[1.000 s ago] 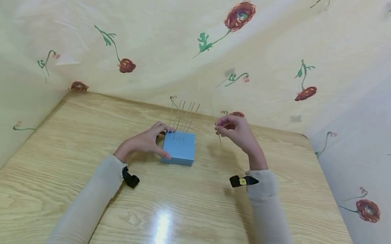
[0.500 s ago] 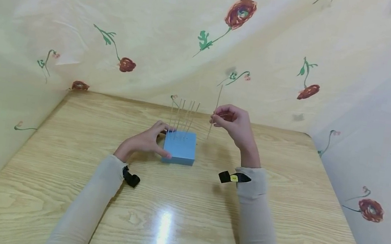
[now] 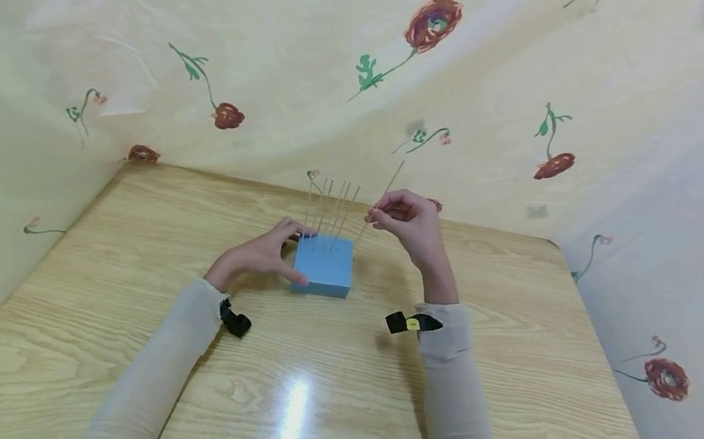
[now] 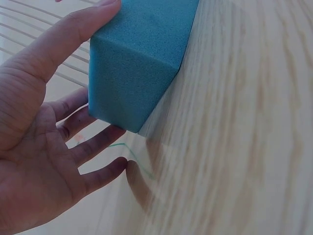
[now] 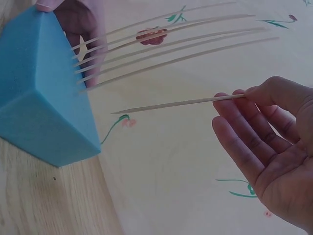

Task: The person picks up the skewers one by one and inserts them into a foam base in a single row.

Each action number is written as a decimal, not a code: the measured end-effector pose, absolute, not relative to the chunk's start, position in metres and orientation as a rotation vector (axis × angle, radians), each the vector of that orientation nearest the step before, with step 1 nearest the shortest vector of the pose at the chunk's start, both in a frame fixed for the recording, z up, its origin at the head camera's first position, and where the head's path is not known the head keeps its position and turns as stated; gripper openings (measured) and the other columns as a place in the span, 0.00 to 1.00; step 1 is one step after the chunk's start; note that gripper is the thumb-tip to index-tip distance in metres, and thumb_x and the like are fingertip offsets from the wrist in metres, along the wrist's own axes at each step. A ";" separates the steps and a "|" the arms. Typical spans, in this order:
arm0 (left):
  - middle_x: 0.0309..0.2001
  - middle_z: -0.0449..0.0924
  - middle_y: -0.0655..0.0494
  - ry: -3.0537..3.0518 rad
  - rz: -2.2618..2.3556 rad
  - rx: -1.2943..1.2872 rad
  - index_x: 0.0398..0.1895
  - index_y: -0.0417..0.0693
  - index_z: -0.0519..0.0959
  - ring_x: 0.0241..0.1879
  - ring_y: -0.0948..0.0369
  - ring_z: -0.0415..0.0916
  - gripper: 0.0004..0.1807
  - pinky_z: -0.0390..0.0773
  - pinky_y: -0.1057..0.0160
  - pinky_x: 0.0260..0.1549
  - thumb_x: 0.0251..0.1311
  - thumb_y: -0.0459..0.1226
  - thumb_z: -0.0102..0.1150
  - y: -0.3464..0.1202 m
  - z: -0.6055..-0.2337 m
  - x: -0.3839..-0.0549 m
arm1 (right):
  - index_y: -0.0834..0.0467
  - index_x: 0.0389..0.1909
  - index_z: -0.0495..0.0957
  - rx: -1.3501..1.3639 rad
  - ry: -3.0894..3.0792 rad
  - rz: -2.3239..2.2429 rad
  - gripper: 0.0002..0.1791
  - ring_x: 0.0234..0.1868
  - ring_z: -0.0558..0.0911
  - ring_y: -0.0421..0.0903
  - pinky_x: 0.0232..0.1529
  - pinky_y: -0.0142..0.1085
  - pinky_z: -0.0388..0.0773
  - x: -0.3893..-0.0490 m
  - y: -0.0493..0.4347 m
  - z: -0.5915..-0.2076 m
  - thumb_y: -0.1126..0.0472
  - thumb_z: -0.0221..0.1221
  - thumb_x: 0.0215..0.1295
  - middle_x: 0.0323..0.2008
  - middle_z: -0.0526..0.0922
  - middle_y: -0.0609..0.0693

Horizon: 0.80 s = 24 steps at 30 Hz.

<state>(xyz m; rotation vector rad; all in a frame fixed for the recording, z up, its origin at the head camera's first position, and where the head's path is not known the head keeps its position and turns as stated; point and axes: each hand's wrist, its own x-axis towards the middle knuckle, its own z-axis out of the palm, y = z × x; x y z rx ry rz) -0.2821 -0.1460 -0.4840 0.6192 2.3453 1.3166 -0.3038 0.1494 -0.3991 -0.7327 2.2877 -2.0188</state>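
Observation:
A blue foam block rests on the wooden table, and several thin wooden skewers stand up from its top toward the far side. My left hand grips the block from its left, thumb at the near edge and fingers behind it; the left wrist view shows the thumb on the foam. To the right of the block, my right hand pinches one more skewer between thumb and fingers. Its pointed end is bare and aims at the block's skewered face, with a gap between them in the right wrist view.
The wooden table runs up to a flower-printed cloth hung behind and along both sides. Each sleeve carries a black wrist strap. A small dark speck lies on the table near the block.
My right hand has moved left toward the block, and its skewer has gone from leaning left, through nearly upright, to tilting with its lower end toward the block. The left hand stays put.

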 end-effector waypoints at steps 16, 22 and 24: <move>0.71 0.54 0.51 2.340 1.328 0.624 0.75 0.57 0.63 0.73 0.49 0.54 0.51 0.61 0.40 0.71 0.49 0.46 0.81 -0.146 -0.482 -0.282 | 0.72 0.40 0.80 -0.762 2.353 -1.939 0.08 0.35 0.88 0.41 0.41 0.36 0.86 -0.302 0.132 -0.406 0.70 0.66 0.65 0.37 0.87 0.62; 0.71 0.54 0.48 2.337 1.338 0.639 0.75 0.53 0.63 0.73 0.47 0.55 0.50 0.60 0.40 0.72 0.50 0.45 0.81 -0.147 -0.483 -0.282 | 0.71 0.40 0.81 -0.815 2.403 -1.883 0.08 0.35 0.88 0.41 0.42 0.41 0.87 -0.301 0.129 -0.408 0.68 0.66 0.66 0.39 0.86 0.67; 0.71 0.55 0.47 2.334 1.342 0.645 0.75 0.52 0.63 0.73 0.46 0.55 0.50 0.60 0.39 0.72 0.50 0.44 0.81 -0.147 -0.483 -0.281 | 0.70 0.40 0.81 -0.835 2.416 -1.866 0.09 0.35 0.88 0.41 0.41 0.41 0.87 -0.301 0.129 -0.410 0.67 0.67 0.66 0.39 0.87 0.67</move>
